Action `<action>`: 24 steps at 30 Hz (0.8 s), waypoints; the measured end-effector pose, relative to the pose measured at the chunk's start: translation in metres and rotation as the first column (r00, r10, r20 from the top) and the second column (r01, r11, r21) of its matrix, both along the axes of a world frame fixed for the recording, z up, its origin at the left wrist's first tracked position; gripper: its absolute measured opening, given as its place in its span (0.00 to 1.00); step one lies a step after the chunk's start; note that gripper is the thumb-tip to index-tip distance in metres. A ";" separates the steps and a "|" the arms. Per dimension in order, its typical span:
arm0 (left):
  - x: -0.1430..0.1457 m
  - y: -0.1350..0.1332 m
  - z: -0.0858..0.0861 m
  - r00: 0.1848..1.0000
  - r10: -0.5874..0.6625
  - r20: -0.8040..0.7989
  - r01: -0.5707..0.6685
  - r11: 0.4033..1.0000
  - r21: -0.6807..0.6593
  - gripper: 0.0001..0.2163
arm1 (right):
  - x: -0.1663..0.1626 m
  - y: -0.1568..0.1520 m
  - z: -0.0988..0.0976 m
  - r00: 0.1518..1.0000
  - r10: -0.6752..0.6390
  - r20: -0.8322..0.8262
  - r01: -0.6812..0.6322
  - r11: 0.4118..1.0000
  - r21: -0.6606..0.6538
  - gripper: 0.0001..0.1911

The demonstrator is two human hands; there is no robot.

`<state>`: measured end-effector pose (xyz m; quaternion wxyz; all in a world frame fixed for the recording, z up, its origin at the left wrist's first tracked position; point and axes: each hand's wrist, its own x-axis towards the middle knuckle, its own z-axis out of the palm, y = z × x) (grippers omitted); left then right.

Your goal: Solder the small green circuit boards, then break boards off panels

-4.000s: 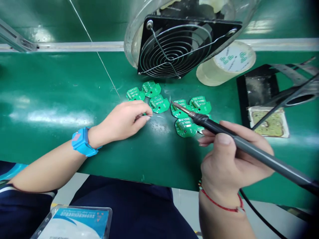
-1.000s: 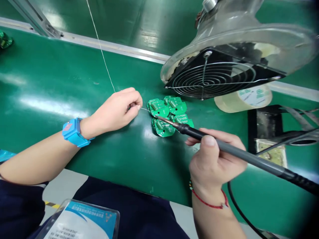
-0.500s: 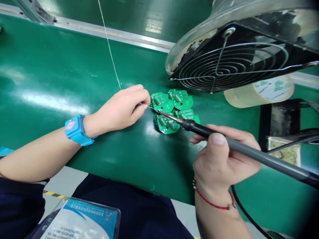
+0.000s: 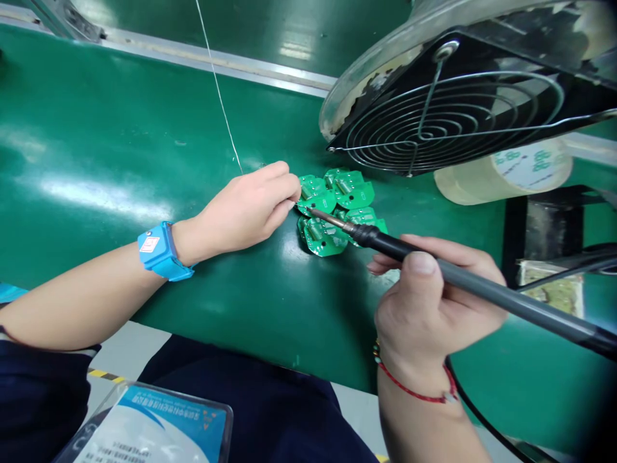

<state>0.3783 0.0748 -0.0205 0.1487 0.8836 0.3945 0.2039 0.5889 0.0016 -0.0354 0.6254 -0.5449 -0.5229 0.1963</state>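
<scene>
My left hand [image 4: 255, 202] is closed in a pinch on a thin solder wire [image 4: 219, 90], which runs up and away behind it. A blue wrist strap [image 4: 165, 252] sits on that wrist. In my right hand [image 4: 434, 302] is a soldering iron [image 4: 463, 276], its metal tip pointing left. The tip is at the lower edge of the upper left green circuit board [image 4: 322, 202], close to my left fingertips. Several such boards lie in a cluster, among them a lower left circuit board [image 4: 324, 244]. Whether tip and wire touch is too small to tell.
A fan with a wire guard [image 4: 424, 138] overhangs the boards at the upper right. Behind it lies a roll of clear tape [image 4: 467, 183]. To the right stand a dark holder [image 4: 552, 225] and a tray with a yellowish pad [image 4: 554, 289]. A black cable [image 4: 475, 411] hangs near my right wrist.
My left hand has moved slightly right, bringing the solder wire closer to the upper left board. The iron's tip has shifted a little up onto that board's edge.
</scene>
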 end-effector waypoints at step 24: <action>0.029 0.013 0.010 0.994 0.085 0.061 -0.088 0.995 0.054 0.09 | 0.025 0.004 0.009 0.987 -0.139 -0.075 0.141 0.990 0.014 0.07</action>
